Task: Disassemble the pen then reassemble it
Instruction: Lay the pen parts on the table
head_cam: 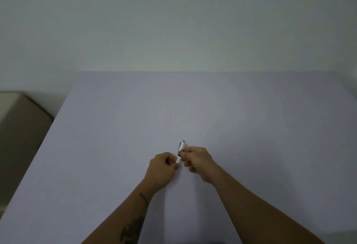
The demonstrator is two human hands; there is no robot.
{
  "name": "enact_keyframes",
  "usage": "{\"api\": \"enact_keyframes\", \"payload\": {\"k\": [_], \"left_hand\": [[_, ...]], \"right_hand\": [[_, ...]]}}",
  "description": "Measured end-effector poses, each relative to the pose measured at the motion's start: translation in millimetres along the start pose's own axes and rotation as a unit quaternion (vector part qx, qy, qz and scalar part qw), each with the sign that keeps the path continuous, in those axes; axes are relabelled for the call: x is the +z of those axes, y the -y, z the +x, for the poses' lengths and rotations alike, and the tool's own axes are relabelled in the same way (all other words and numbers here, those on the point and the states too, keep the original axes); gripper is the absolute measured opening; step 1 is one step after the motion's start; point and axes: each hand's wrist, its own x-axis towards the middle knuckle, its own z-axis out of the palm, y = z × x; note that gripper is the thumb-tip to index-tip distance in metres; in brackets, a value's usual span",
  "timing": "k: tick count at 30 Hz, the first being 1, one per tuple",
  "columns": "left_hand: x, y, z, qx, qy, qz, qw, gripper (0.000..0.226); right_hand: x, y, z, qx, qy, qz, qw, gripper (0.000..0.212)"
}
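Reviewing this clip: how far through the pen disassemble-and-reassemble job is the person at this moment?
Done: nothing visibly; no loose parts lie on the table. In hand: the left hand pinches the white barrel end of the pen while the right hand holds the end with the clip, apparently twisting or pulling. One frame cannot tell taking apart from rejoining. Left, if this is early: separating the parts, then reassembly.
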Motion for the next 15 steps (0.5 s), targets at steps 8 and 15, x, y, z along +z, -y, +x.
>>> {"api": "enact_keyframes", "payload": {"k": [8,15], "left_hand": [[3,1,-8,-0.020,-0.003,0.006,1.000,0.007],[17,6,-18,-0.043,0.003,-0.007,0.999,0.010]], "right_hand": [[-22,17,-4,-0.071,-0.121,0.035,0.989,0.023],[-51,-3,-4,-0.069,-0.132,-0.328,0.933,0.025]]}}
